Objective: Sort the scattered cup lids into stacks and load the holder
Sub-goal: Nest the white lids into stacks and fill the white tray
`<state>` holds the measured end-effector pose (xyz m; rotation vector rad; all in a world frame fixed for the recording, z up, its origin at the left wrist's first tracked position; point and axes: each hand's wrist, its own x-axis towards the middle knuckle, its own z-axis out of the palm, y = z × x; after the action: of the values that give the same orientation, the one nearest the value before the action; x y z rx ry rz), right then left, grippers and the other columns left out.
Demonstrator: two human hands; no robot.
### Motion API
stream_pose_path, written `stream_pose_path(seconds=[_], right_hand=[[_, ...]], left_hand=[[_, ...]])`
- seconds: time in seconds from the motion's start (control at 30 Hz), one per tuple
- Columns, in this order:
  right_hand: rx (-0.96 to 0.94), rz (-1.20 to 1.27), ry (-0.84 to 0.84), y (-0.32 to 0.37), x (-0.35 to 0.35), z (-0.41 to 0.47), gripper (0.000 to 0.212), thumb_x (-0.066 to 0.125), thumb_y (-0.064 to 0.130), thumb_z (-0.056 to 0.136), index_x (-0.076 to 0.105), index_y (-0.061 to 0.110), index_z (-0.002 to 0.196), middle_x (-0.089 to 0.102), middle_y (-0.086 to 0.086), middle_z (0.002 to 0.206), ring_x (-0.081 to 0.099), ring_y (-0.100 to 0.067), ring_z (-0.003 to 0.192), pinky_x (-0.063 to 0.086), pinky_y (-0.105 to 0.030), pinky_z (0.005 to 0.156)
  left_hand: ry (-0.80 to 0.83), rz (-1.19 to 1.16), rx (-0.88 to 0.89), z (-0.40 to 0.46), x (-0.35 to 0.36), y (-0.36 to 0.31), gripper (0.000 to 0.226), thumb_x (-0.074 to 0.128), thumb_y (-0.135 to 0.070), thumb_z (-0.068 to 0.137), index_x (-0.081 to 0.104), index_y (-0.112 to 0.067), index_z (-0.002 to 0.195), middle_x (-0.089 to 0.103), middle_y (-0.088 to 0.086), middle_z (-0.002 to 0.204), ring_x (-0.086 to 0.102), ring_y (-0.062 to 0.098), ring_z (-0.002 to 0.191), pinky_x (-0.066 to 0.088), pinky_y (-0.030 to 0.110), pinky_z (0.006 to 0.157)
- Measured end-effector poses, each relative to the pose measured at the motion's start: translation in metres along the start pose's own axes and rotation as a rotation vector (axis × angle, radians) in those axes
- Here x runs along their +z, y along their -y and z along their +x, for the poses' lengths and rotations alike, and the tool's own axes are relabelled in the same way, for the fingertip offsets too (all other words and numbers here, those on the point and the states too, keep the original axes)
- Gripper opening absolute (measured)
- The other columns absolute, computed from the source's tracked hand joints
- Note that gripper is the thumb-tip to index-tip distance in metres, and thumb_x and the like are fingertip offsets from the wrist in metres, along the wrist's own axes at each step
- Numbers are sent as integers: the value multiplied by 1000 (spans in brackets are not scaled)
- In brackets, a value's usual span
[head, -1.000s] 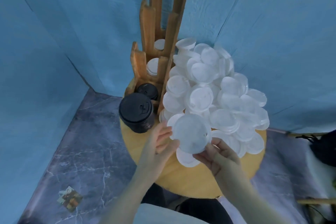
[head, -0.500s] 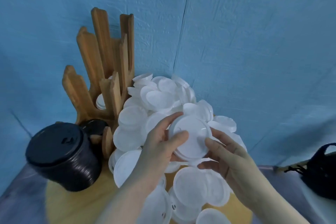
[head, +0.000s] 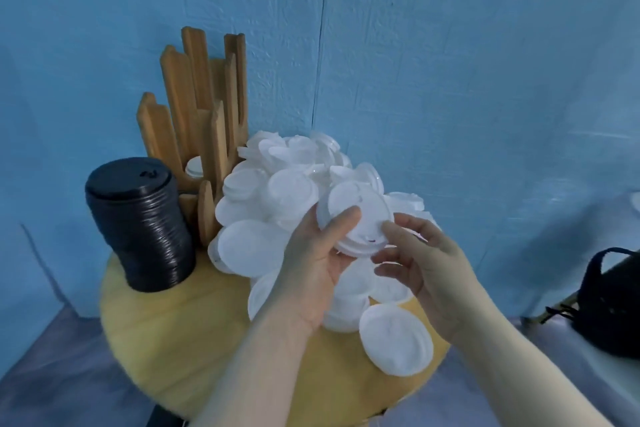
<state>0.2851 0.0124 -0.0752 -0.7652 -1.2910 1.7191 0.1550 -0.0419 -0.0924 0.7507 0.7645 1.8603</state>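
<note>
A heap of white cup lids [head: 277, 191] covers the back and right of a round wooden table [head: 194, 333]. My left hand [head: 318, 260] grips a small stack of white lids [head: 360, 218], thumb on top, above the heap. My right hand [head: 422, 253] is beside that stack, its fingertips touching the stack's right rim. The wooden lid holder [head: 201, 107] stands at the back left, with a few white lids [head: 194, 166] low in one slot. A tall stack of black lids [head: 138, 222] stands in front of it.
Blue fabric walls close in behind and at both sides. A black bag [head: 609, 302] sits low at the right. One white lid [head: 394, 336] lies near the table's right front edge. Bare wood shows at the table's front left.
The view has moved closer and lower. My hands lifted the lid from the table's front up over the heap. The held lids now sit tilted as a small stack, my right fingers still at their rim.
</note>
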Motion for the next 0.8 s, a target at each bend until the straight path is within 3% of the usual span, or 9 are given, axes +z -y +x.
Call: stream_pose_path(seconds=[0.1, 0.2, 0.3, 0.4, 0.47, 0.53, 0.6, 0.7, 0.8], right_hand=[[-57, -44, -17, -5, 2, -27, 37, 71, 15, 80, 56, 11, 114, 71, -15, 86, 68, -23, 69, 54, -27, 57], [-220, -350, -115, -8, -13, -41, 27, 69, 22, 87, 60, 19, 113, 73, -4, 84, 68, -14, 75, 52, -22, 59], [-374, -638, -207, -19, -43, -48, 25, 70, 29, 87, 61, 28, 111, 67, 11, 90, 61, -4, 87, 45, -13, 68], [-315, -883, -153, -46, -72, -54, 45, 74, 45, 80, 54, 33, 118, 58, 16, 116, 51, -6, 112, 39, -14, 85], [-223, -1076, -93, -66, -84, -57, 72, 70, 66, 69, 45, 37, 130, 49, 17, 129, 41, -9, 123, 35, -30, 102], [-175, -1177, -72, -80, -87, -57, 95, 54, 83, 56, 37, 39, 138, 41, 19, 135, 35, -9, 127, 28, -35, 107], [-205, -1245, -48, -90, -87, -54, 102, 46, 87, 53, 31, 42, 142, 34, 25, 136, 30, -5, 128, 22, -31, 104], [-252, -1315, 29, -94, -88, -51, 95, 49, 87, 57, 27, 51, 142, 25, 33, 136, 23, 3, 127, 14, -28, 99], [-257, -1348, 61, -92, -94, -52, 64, 53, 80, 69, 47, 54, 127, 27, 35, 133, 28, 2, 126, 9, -24, 98]], left_hand=[[3, -73, -15, -17, 20, 17, 47, 63, -19, 81, 61, -1, 125, 72, 20, 106, 72, 36, 90, 60, 37, 72], [-4, -121, -3, -23, 20, 20, 43, 64, -18, 80, 63, -8, 121, 72, 17, 108, 70, 36, 97, 59, 44, 79], [-31, -213, -78, -26, 4, 14, 54, 67, -12, 75, 60, -9, 129, 68, 17, 119, 68, 37, 110, 60, 56, 80], [-7, -212, -167, -29, -17, 10, 53, 66, -2, 79, 56, -5, 131, 66, 18, 121, 67, 37, 110, 60, 57, 76], [-2, -198, -224, -30, -30, 9, 54, 69, -4, 79, 56, 0, 131, 64, 20, 126, 66, 37, 111, 62, 52, 72], [22, -199, -259, -29, -40, 9, 70, 85, -10, 67, 57, 1, 130, 63, 22, 131, 67, 37, 111, 62, 49, 70], [59, -207, -285, -26, -47, 11, 86, 99, -15, 47, 62, -2, 124, 65, 22, 128, 68, 37, 111, 62, 50, 71], [103, -246, -292, -24, -51, 13, 86, 100, -23, 46, 64, -5, 122, 65, 21, 129, 66, 38, 114, 61, 54, 75], [115, -290, -288, -26, -53, 15, 91, 95, -26, 55, 55, -8, 134, 60, 22, 136, 61, 40, 122, 59, 55, 80]])
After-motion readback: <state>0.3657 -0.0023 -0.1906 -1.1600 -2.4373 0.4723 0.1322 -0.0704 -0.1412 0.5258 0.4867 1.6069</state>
